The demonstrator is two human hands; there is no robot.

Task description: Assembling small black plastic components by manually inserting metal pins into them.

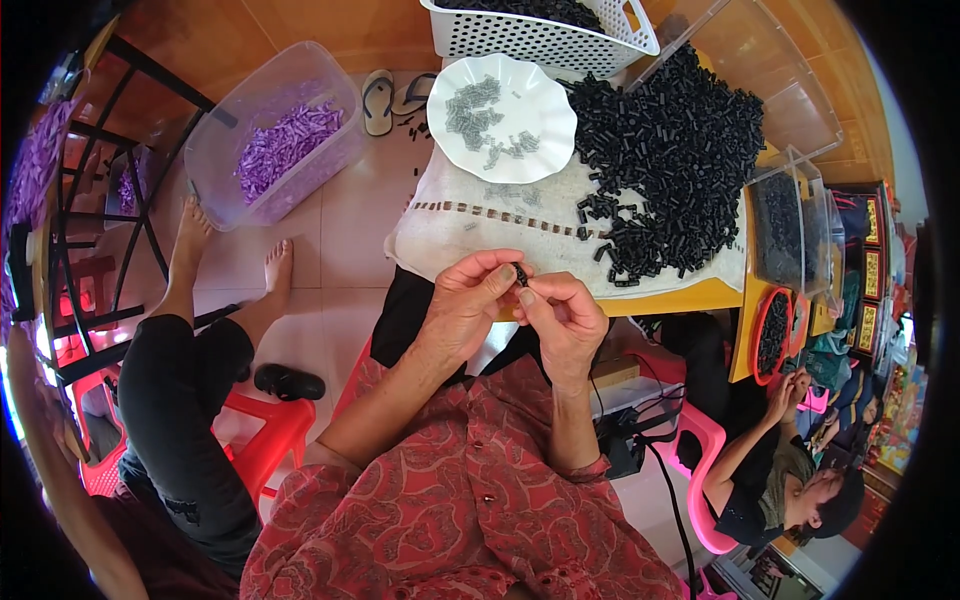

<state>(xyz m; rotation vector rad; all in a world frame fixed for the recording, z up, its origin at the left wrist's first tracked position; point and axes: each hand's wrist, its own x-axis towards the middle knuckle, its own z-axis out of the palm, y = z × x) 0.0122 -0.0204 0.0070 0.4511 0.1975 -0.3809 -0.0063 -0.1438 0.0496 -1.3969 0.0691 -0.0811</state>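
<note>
My left hand (pixel 470 298) pinches a small black ribbed piece (pixel 520 274) between thumb and fingers, just in front of the table's near edge. My right hand (pixel 562 322) meets it there, its thumb and forefinger closed against the lower end of the same piece. Whether the right fingertips also hold something tiny is hidden. Beyond my hands, a white scalloped plate (pixel 545 150) carries small clear plastic pieces (pixel 474 115). To its right, a large heap of small black plastic parts (pixel 660 150) spreads over a whitish cloth (pixel 450 250).
A white perforated basket (pixel 540 38) stands at the back. Clear bins (pixel 790 230) and a red round tray (pixel 772 335) with black parts are at the right. A clear tub (pixel 290 190) of purple pieces stands left. People sit on both sides; a black cable (pixel 672 490) hangs right.
</note>
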